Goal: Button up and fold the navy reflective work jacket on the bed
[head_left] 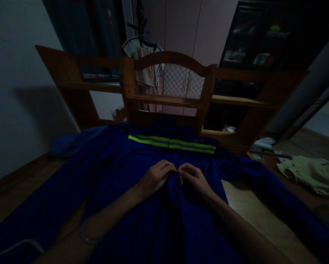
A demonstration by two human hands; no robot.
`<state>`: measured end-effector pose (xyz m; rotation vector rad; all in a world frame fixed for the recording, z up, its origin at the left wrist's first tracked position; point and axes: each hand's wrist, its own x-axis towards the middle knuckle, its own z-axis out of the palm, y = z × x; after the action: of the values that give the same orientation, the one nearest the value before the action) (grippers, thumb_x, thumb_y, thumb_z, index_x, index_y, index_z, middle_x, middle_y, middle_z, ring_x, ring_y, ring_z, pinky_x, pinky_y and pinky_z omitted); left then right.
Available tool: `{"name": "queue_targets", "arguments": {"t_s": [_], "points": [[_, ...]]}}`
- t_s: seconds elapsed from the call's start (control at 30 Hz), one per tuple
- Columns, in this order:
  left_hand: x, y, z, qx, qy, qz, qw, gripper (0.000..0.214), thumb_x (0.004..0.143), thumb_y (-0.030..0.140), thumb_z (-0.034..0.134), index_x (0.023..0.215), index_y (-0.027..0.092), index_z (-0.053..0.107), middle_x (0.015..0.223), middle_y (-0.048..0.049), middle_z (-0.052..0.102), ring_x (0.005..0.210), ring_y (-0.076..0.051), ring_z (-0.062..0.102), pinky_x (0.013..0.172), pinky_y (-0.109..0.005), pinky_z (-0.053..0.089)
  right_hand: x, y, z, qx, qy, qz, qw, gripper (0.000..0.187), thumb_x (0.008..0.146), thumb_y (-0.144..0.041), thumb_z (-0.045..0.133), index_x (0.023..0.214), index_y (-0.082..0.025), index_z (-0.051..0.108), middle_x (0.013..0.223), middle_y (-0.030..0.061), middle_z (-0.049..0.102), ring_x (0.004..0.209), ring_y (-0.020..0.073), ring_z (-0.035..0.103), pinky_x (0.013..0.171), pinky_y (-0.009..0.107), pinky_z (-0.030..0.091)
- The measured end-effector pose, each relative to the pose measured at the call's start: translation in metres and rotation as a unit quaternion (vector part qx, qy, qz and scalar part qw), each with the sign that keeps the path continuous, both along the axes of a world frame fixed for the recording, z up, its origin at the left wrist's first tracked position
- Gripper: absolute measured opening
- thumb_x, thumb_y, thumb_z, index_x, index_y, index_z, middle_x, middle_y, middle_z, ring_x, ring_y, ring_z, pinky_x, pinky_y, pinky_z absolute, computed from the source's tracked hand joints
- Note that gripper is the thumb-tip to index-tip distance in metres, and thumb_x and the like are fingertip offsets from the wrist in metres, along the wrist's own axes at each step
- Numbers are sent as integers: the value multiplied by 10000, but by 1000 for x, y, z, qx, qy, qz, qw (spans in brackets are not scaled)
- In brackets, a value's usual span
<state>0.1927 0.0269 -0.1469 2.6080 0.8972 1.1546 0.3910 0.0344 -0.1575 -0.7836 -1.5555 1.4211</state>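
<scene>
A dark blue jacket (120, 172) lies spread on a wooden table, its sleeves reaching out to both sides. Across its chest runs a yellow-green and grey reflective strip (150, 140), divided at the middle. Just below the strip, my left hand (157, 176) is closed on cloth at the jacket's front middle. Close beside it my right hand (193, 178) pinches the same front edge with bent fingers. The fingertips of both hands nearly meet, and any small fastener between them is too dark to make out. A bracelet circles my left forearm.
A wooden shelf unit (167, 99) stands along the table's far edge. Behind it, clothes (148, 62) hang on a rack before a pale wardrobe (181, 33). Light green cloth (313, 174) lies at the right. Bare tabletop (249, 201) shows beside the right sleeve.
</scene>
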Motion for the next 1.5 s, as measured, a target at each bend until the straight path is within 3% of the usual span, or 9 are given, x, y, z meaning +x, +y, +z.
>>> {"name": "queue_targets", "arguments": {"t_s": [0.67, 1.03, 1.33, 1.5], "points": [[-1, 2, -3, 11, -39, -22, 999, 125, 917, 169, 475, 959, 181, 591, 905, -47, 631, 869, -155, 577, 800, -304, 470, 1, -1, 2, -20, 7, 10, 1000, 251, 774, -395, 680, 852, -182, 573, 633, -21, 613, 563, 118, 573, 598, 250, 430], [2, -2, -1, 7, -48, 0, 999, 123, 913, 163, 468, 938, 180, 588, 884, -48, 627, 859, -157, 578, 789, -310, 471, 0, -2, 2, -37, 27, 4, 999, 286, 712, -362, 735, 867, -192, 564, 664, -31, 603, 577, 118, 581, 611, 253, 439], [5, -5, -1, 15, -53, -19, 998, 92, 881, 136, 524, 930, 176, 590, 898, -45, 633, 863, -152, 576, 800, -307, 471, -2, -4, 4, -21, 8, 17, 1000, 250, 824, -430, 611, 849, -202, 512, 584, -45, 550, 527, 115, 528, 571, 240, 404], [7, -7, -1, 2, -43, -21, 999, 97, 886, 134, 517, 933, 173, 592, 897, -48, 634, 876, -155, 578, 812, -314, 468, 6, -12, 13, 50, -109, 22, 992, 250, 900, -448, 497, 831, -208, 501, 641, -50, 487, 563, 97, 444, 540, 213, 336]]}}
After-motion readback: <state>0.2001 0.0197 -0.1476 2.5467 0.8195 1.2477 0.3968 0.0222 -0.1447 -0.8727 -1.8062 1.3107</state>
